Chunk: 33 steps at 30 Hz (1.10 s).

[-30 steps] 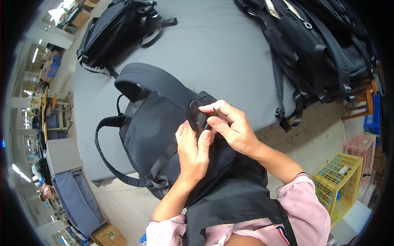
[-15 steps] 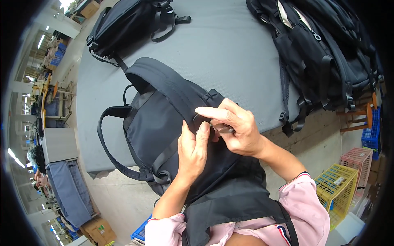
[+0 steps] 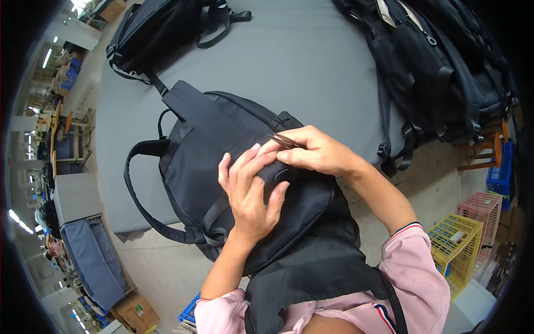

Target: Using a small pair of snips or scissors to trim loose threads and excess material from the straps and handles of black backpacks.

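Observation:
A black backpack (image 3: 206, 156) lies before me, its near part against my black apron (image 3: 311, 273). One padded shoulder strap (image 3: 192, 103) lies across the pack toward my hands; the other strap (image 3: 146, 209) loops out on the left. My left hand (image 3: 253, 195) rests on the strap with fingers spread, its fingertips close to my right hand. Curled around small dark thread snips (image 3: 286, 141), my right hand (image 3: 320, 151) presses its fingertips on the same strap. The pointed ends of the snips stick out above the fingers.
The backpack lies partly on a grey-covered table (image 3: 289, 55). More black backpacks stand at the far left (image 3: 161, 33) and far right (image 3: 423, 83). On the right floor are a yellow crate (image 3: 456, 245), a pink crate (image 3: 481, 214) and a blue crate (image 3: 500, 172). A grey-draped cart (image 3: 94, 261) stands left.
The shoulder strap, arched up before, now lies flatter on the pack. My left hand has gone from pinching its edge to spread fingers. The snips now point up out of my right hand.

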{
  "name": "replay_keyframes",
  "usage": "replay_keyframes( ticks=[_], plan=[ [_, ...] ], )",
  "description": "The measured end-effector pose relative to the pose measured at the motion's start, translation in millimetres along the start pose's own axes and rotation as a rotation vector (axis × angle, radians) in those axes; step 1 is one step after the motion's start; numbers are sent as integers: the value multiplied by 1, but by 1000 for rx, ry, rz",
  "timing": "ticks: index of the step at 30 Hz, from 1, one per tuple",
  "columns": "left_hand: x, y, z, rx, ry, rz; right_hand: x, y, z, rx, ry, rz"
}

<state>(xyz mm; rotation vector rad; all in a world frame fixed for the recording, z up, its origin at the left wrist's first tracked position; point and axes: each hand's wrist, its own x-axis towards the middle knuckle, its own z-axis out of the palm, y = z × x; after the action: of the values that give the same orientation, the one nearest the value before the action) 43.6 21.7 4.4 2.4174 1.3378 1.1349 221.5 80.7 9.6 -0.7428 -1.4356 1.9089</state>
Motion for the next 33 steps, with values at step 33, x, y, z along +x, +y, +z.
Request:
replay_keyframes(
  ticks=[33],
  plan=[
    [-10, -6, 24, -441, -176, -368, -45, 3, 22, -472, 427, -353]
  ],
)
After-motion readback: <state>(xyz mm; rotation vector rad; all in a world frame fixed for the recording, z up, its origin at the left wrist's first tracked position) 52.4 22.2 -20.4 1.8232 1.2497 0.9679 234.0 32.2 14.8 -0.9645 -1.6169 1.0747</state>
